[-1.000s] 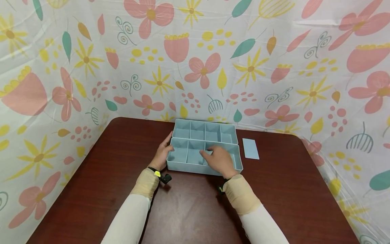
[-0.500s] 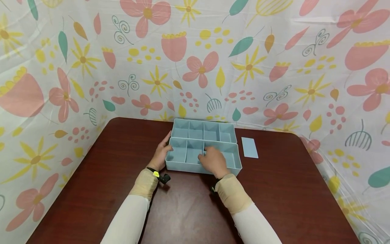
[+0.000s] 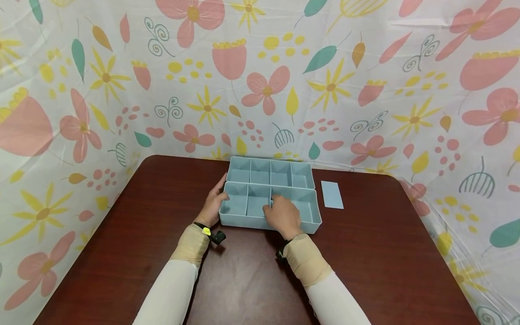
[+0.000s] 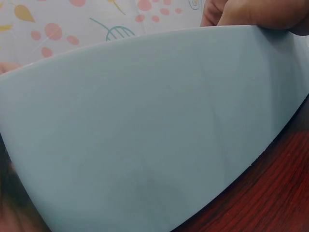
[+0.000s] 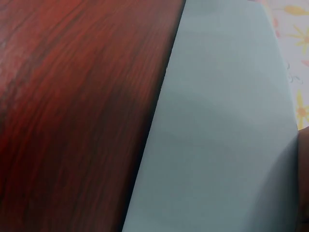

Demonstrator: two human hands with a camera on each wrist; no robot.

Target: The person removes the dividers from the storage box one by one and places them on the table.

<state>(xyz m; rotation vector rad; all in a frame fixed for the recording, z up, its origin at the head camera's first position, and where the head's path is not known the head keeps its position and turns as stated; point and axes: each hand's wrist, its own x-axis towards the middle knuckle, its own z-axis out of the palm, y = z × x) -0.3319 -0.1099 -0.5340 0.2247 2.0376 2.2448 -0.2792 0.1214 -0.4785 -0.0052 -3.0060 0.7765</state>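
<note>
A light blue organizer box [image 3: 248, 221] lies on the table, with a front row of three compartments and a back row of several. My left hand [image 3: 211, 206] grips its left end, thumb hooked over the rim and fingers along the outside. In the front row, my right hand [image 3: 284, 216] pinches the upright divider [image 3: 271, 191] between the middle and right compartments. That hand hides most of the divider's lower part. The left wrist view is filled by the box's outer wall [image 4: 145, 125], with part of a hand at its rim. The right wrist view shows the front wall [image 5: 217, 121].
A loose light blue rectangular panel [image 3: 332, 195] lies flat to the right of the box. The dark red wooden table [image 3: 382, 243] stands against a floral cloth backdrop [image 3: 187, 113] behind and at both sides.
My right hand has shifted slightly left, and its thumb and index finger have drawn together on the divider. My left hand keeps its grip on the box's end.
</note>
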